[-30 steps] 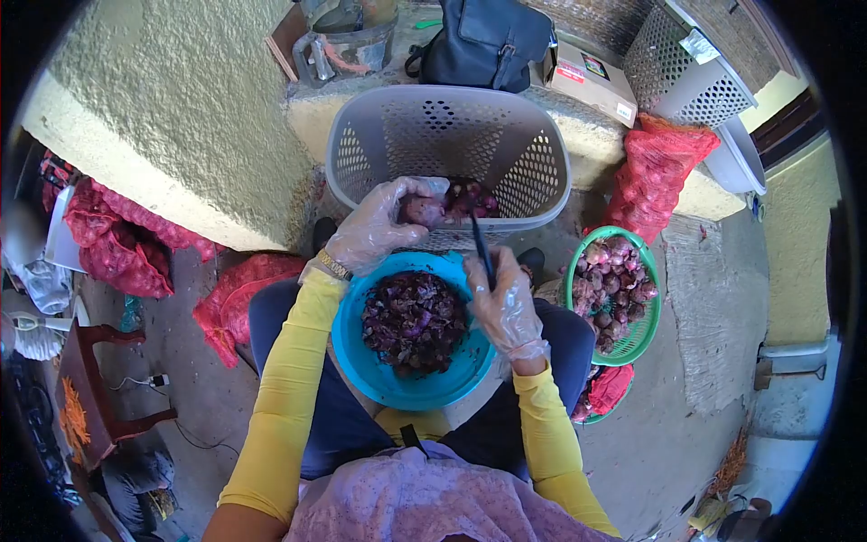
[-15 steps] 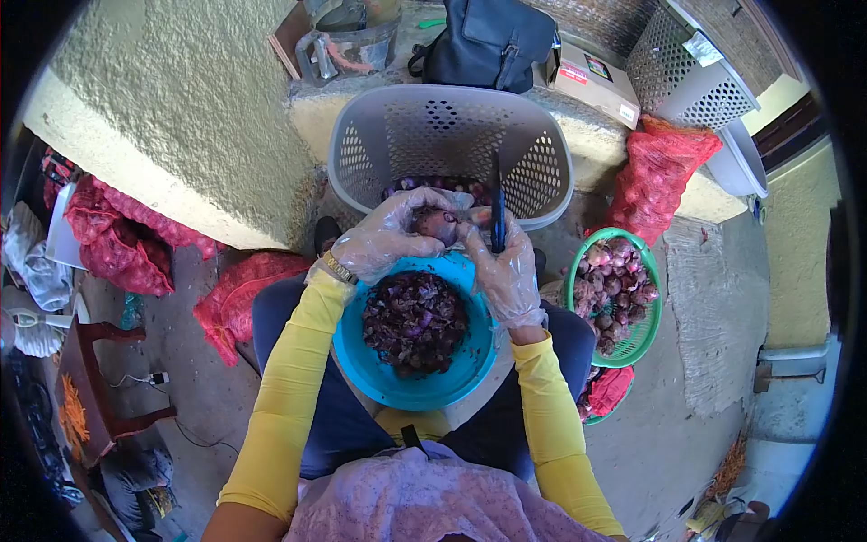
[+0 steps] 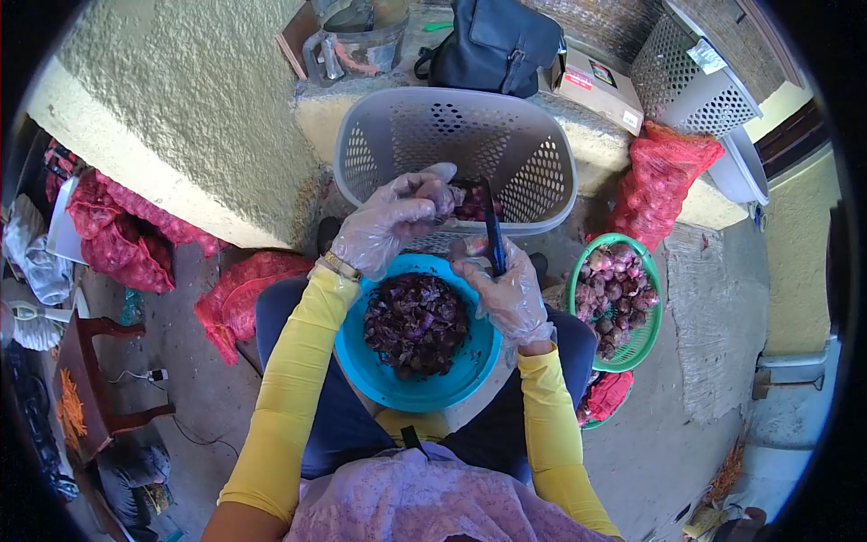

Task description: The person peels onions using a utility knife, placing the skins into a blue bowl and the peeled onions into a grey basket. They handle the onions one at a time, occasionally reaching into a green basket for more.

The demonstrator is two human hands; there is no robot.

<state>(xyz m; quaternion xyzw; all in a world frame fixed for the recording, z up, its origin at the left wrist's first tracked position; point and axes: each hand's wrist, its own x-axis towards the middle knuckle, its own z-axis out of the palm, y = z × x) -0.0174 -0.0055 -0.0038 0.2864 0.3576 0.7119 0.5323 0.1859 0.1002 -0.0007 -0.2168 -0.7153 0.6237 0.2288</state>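
My left hand, in a clear plastic glove, is closed around an onion above the near rim of the grey perforated basket. The onion is partly hidden by my fingers. My right hand, also gloved, grips a dark knife whose blade points up and away, just right of the onion. Below both hands a blue basin holds dark purple onion skins. More onions lie at the bottom of the grey basket.
At the right, a green basket holds onions, beside a red mesh sack. More red sacks lie at the left, near a small wooden table. A black bag and a cardboard box rest on the ledge.
My left hand has moved slightly up and turned with the onion. My right hand has come down and away from it with the knife, opening a gap between the hands.
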